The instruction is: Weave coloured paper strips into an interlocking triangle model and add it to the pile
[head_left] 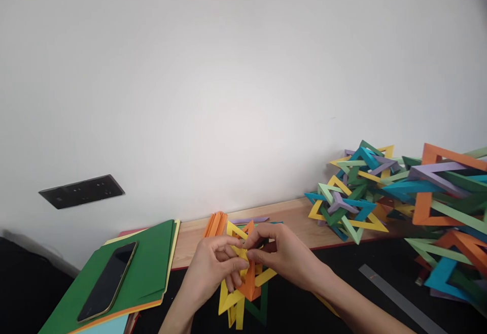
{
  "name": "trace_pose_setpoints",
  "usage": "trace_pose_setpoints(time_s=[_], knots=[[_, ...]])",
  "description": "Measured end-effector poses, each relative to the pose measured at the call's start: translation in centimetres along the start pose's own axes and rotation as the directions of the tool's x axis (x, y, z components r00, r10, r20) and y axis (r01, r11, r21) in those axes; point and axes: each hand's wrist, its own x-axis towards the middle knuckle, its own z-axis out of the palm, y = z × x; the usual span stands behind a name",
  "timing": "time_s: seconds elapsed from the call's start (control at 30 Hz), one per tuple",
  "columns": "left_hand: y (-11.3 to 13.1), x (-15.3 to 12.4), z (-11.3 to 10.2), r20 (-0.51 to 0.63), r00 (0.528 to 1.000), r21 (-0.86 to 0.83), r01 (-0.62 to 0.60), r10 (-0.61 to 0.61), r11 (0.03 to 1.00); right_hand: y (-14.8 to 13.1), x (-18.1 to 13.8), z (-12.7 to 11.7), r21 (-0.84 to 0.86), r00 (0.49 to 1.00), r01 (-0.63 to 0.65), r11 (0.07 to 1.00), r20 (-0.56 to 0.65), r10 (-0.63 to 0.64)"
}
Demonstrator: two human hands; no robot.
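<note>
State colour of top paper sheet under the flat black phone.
Green rectangular paper sheet; shows best in the head view.

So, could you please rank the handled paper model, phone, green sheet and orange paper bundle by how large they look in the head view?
Largest to smallest:
1. Green sheet
2. Paper model, by outline, though partly hidden
3. Phone
4. Orange paper bundle

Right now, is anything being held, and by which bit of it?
Yes, a folded paper shape, with yellow and orange parts. The left hand and right hand pinch a yellow part near the shape's upper middle; the exact fold is hidden.
</note>
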Motion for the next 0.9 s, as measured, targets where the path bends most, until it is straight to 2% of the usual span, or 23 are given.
trace_pose_setpoints(time_s=[0.27, 0.47, 0.77, 0.9], knots=[[0.07, -0.03, -0.30, 0.046, 0.999, -0.014, -0.026, 0.027, 1.000, -0.04, -0.16, 0.67, -0.100, 0.988, 0.094, 0.991, -0.116, -0.105], [-0.03, 0.03, -0.28, 0.019, 1.000, 0.005, -0.025, 0.025, 1.000, 0.17, 0.01, -0.01, -0.068, 0.994, 0.104, 0.992, -0.031, -0.107], [0.07, 0.00, -0.36, 0.002, 0.999, 0.038, -0.049, 0.049, 0.998, 0.09, 0.00, 0.63, -0.113, 0.989, 0.109, 0.988, -0.091, -0.120], [-0.05, 0.07, -0.38, -0.019, 0.998, 0.067, -0.054, 0.056, 0.996, 0.29, 0.14, 0.40, -0.079, 0.994, 0.099, 0.992, -0.046, -0.103]])
